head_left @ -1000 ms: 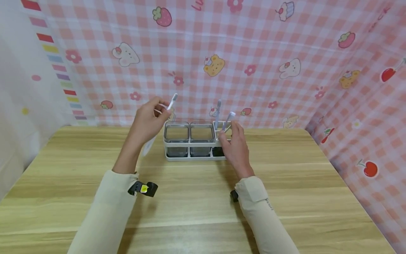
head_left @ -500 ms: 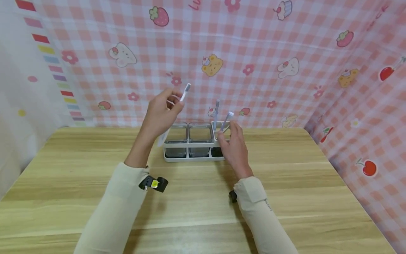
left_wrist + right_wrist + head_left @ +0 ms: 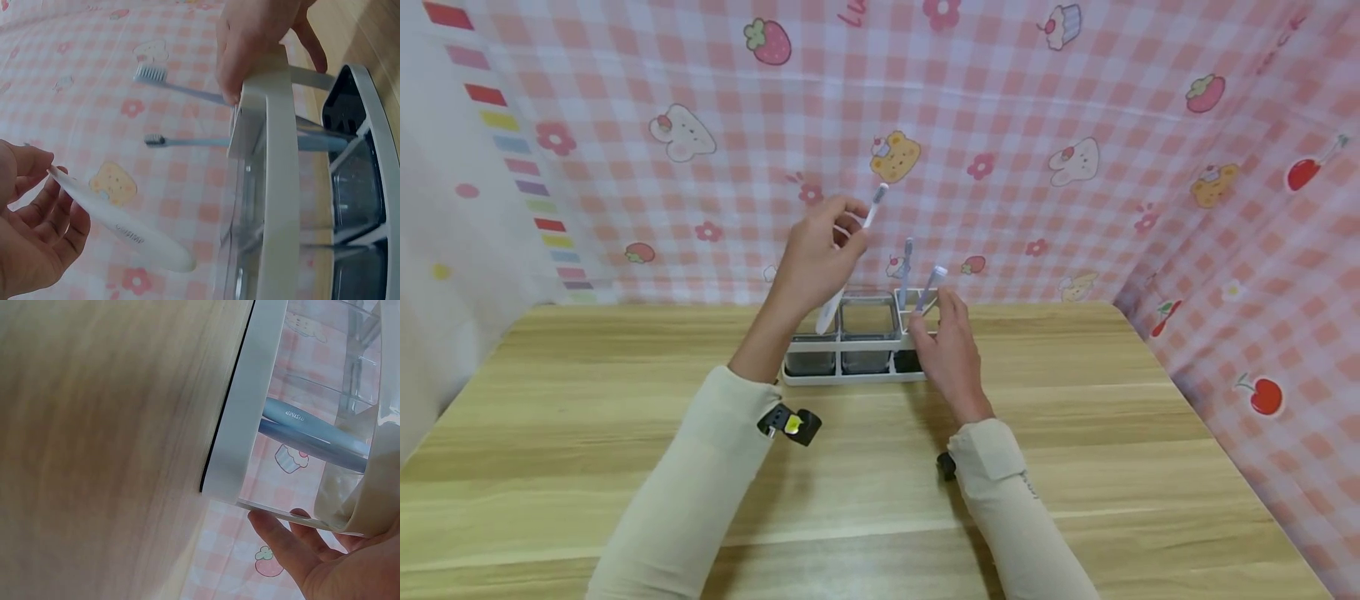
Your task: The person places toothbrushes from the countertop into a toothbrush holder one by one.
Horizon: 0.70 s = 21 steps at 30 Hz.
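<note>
My left hand (image 3: 820, 254) pinches a white toothbrush (image 3: 128, 228) between thumb and fingers, its bristled head up and its handle slanting down above the left part of a white toothbrush holder (image 3: 850, 379). The right hand (image 3: 952, 358) grips the holder's right end, fingers curled at its side in the right wrist view. Two toothbrushes stand in the small slots there: a blue one (image 3: 194, 142) with dark bristles and a purplish one (image 3: 190, 92) with pale bristles. Both handles cross inside the frame in the right wrist view.
Two clear square cups sit in the holder; the right-hand cup (image 3: 868, 317) shows best, the other partly behind the toothbrush handle. The wooden table (image 3: 865, 500) reaches back to a pink checked cloth (image 3: 985, 100) just behind the holder.
My left hand has moved right and upward with the white toothbrush, from left of the holder to above it. The right hand stays at the holder's right end.
</note>
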Each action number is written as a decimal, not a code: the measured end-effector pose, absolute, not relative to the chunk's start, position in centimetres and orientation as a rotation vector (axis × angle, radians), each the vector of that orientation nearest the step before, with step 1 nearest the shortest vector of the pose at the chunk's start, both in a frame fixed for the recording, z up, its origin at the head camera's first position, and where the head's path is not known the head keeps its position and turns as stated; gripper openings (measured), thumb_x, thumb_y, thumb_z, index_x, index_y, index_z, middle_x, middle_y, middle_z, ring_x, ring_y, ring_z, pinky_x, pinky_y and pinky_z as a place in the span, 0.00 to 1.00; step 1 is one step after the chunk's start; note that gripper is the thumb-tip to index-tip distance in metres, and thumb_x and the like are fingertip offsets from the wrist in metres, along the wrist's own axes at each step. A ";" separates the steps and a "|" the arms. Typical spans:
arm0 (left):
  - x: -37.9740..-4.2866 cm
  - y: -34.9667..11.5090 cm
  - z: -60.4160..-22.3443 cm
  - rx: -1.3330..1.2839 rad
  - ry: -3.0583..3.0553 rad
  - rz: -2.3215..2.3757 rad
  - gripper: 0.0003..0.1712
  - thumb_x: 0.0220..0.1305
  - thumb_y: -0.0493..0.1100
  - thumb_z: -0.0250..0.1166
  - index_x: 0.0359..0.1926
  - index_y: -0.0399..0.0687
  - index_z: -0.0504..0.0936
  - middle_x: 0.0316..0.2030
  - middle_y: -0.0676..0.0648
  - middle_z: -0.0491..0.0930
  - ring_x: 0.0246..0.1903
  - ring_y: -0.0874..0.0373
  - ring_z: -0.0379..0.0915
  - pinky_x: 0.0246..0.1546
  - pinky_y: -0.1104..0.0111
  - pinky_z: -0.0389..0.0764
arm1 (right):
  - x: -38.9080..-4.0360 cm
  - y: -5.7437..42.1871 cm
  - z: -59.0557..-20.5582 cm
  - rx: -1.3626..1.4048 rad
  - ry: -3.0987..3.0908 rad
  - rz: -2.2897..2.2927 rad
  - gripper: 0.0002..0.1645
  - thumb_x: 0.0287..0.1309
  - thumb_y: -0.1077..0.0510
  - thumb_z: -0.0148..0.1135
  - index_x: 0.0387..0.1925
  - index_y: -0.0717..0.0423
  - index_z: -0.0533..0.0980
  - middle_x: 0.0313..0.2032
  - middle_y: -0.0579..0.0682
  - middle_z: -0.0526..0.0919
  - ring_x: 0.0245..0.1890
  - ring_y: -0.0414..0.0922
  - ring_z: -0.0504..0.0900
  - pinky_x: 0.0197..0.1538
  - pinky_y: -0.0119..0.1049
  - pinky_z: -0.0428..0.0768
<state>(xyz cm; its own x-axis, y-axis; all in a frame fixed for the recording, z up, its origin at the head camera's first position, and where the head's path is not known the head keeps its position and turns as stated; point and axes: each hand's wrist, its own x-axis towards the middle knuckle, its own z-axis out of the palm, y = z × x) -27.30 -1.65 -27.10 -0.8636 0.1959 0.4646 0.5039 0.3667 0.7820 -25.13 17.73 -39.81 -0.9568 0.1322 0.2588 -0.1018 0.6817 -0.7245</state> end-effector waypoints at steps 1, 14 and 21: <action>-27.3 -1.4 -27.0 -0.628 -2.341 -1.486 0.13 0.72 0.36 0.60 0.54 0.38 0.79 0.38 0.43 0.80 0.36 0.50 0.75 0.34 0.64 0.76 | -25.1 17.7 -39.8 -0.024 -2.607 1.148 0.41 0.71 0.40 0.48 0.78 0.51 0.56 0.77 0.52 0.55 0.62 0.55 0.73 0.63 0.60 0.71; -27.7 1.6 -26.4 -0.681 -2.378 -1.439 0.12 0.74 0.38 0.59 0.55 0.42 0.77 0.40 0.44 0.81 0.37 0.51 0.76 0.34 0.65 0.79 | -25.2 17.8 -39.8 -0.035 -2.601 1.130 0.41 0.71 0.40 0.49 0.78 0.52 0.57 0.76 0.52 0.56 0.68 0.56 0.69 0.66 0.59 0.68; -28.4 3.0 -26.8 -0.694 -2.350 -1.456 0.12 0.74 0.38 0.59 0.55 0.40 0.78 0.40 0.43 0.82 0.37 0.51 0.76 0.36 0.65 0.79 | -25.3 17.8 -39.9 -0.030 -2.591 1.129 0.40 0.72 0.40 0.49 0.78 0.53 0.57 0.76 0.52 0.58 0.68 0.55 0.68 0.66 0.59 0.69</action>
<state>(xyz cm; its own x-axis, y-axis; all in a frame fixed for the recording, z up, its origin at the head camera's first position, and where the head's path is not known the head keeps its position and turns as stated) -28.36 2.98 -26.77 -0.8417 0.2461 0.4806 0.5399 0.3729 0.7546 -25.34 17.83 -39.87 -0.9505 0.1429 0.2759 -0.1048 0.6887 -0.7175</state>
